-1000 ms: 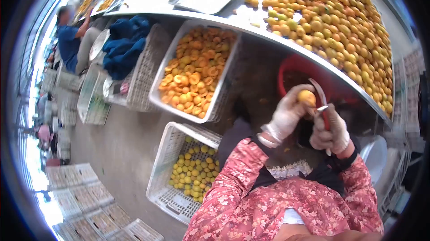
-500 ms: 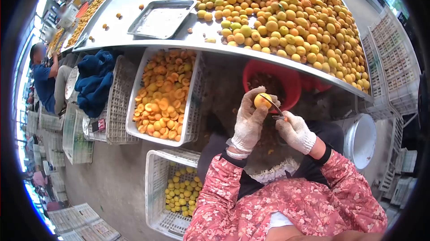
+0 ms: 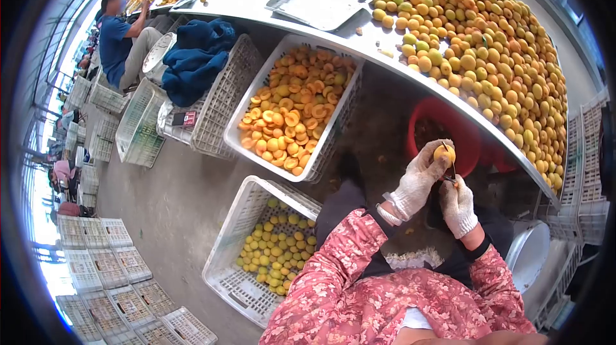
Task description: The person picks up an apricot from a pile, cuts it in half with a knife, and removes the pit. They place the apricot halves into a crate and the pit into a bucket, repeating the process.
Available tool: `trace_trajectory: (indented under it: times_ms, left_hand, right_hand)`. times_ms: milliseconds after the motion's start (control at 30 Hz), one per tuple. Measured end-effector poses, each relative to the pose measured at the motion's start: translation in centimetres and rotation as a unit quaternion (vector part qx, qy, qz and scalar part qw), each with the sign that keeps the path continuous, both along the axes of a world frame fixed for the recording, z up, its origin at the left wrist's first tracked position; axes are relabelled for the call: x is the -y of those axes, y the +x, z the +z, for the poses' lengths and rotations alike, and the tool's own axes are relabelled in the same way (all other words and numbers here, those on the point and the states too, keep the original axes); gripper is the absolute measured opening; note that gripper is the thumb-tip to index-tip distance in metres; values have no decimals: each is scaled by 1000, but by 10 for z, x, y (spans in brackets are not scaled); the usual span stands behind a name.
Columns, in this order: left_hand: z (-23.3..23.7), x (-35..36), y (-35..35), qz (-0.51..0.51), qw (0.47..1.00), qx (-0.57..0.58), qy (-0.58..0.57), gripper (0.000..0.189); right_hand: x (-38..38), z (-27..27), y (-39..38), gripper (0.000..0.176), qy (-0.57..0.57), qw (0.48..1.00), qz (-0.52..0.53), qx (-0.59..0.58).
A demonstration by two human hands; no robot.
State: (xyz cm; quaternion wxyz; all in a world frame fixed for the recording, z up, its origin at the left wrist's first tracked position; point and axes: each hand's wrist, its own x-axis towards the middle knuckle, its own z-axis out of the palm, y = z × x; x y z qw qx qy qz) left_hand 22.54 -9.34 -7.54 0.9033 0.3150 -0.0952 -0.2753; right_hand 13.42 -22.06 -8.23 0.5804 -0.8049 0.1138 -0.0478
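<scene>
My left hand (image 3: 417, 181), in a whitish glove, holds a yellow-orange apricot (image 3: 444, 152) between thumb and fingers. Closed round a small knife (image 3: 454, 170), my right hand (image 3: 458, 207) is just below and to the right, with the blade against the fruit. Both hands are in front of a red basin (image 3: 463, 128) under the table edge. Left of them, a white crate (image 3: 239, 128) is filled with halved, pitted apricots (image 3: 289, 123). Nearer my body, another white crate (image 3: 221, 265) contains whole yellow-green apricots (image 3: 276, 252).
Whole apricots (image 3: 494, 62) are heaped on the metal table (image 3: 256, 5), beside a metal tray (image 3: 321, 1). Blue cloth (image 3: 199, 56) lies over crates at left. Farther left, a person (image 3: 119, 40) sits. A white bucket (image 3: 529, 252) stands at right.
The view has turned left, so the scene appears farther right and tilted. My hands still hold the apricot and knife; the blade now points more upright in view.
</scene>
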Motion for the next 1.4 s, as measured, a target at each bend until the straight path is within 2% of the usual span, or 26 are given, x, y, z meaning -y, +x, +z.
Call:
trace_trajectory:
  times_ms: [67,200,267,333,433,500,533,633,667,700,733,800,867,933,967,1000,1067,1100,1133,1200,1233,1267,1300,1333,1400]
  left_hand:
    - [1,-1,2,9,999,17,28,42]
    - [0,-2,1,42,999,7,15,41]
    - [-10,-3,0,-50,985,-113,-121,39]
    - [-10,-1,1,-59,984,-114,-127,40]
    - [2,1,1,-13,989,-118,-85,39]
    - [10,0,1,87,991,84,60,41]
    - [11,-1,2,86,991,86,59,41]
    - [7,-1,0,84,994,39,50,44]
    - [-3,-1,-2,16,997,-66,-32,45]
    - [-12,0,-3,-50,978,-169,-115,47]
    - [-15,1,-3,-44,978,-171,-114,47]
    - [-21,3,-2,-64,984,-134,-99,49]
    - [-9,4,1,-26,989,-129,-72,45]
    - [5,3,2,90,992,13,90,39]
    - [7,4,3,134,989,29,61,34]
    - [7,2,2,138,988,27,63,34]
    - [6,-1,0,47,996,-72,-28,35]
    - [5,-2,0,50,996,-73,-28,35]
    - [3,-1,-1,20,991,-130,-37,34]
    - [-1,1,-4,-42,968,-242,-55,35]
    - [-8,-1,-3,-73,978,-179,-84,36]
    - [-14,3,-3,-74,977,-180,-84,36]
    - [-18,8,-2,6,996,-52,73,36]
    - [-12,9,0,86,967,80,225,35]
    - [-1,9,0,103,957,102,250,35]
  right_hand:
    - [-1,6,3,13,-39,999,9,-6]
    - [-6,4,7,12,-37,999,16,-3]
    - [-15,6,13,12,-59,998,10,26]
    - [-13,7,13,11,-59,998,12,6]
    - [-3,0,11,13,-42,999,14,-17]
    - [-3,1,11,14,-38,999,10,-9]
    - [-4,3,12,15,-32,999,7,0]
    - [-9,5,16,14,-75,997,25,-3]
    - [-13,2,17,14,-75,997,26,-3]
    - [-17,-3,19,14,-90,995,7,50]
    - [-21,-8,20,15,-104,989,-10,102]
    - [-8,-15,13,16,-106,992,9,62]
    - [-4,-12,12,17,-23,999,24,1]
    - [-7,-5,15,17,1,1000,10,-7]
    - [-7,-3,17,17,24,1000,11,-13]
    - [-9,-3,17,17,48,999,11,-19]
    - [-12,-14,18,17,40,999,18,-12]
    - [-18,-18,18,17,1,1000,13,29]
    - [-22,-21,18,18,-40,997,7,70]
    - [-16,-24,14,18,-69,996,29,38]
    - [-18,-21,13,18,6,999,18,29]
    - [-18,-19,10,19,79,997,5,20]
    - [-9,-20,9,20,105,994,13,-7]
    - [-8,-17,10,20,104,994,12,-5]
    - [-6,-9,14,19,100,995,23,-21]
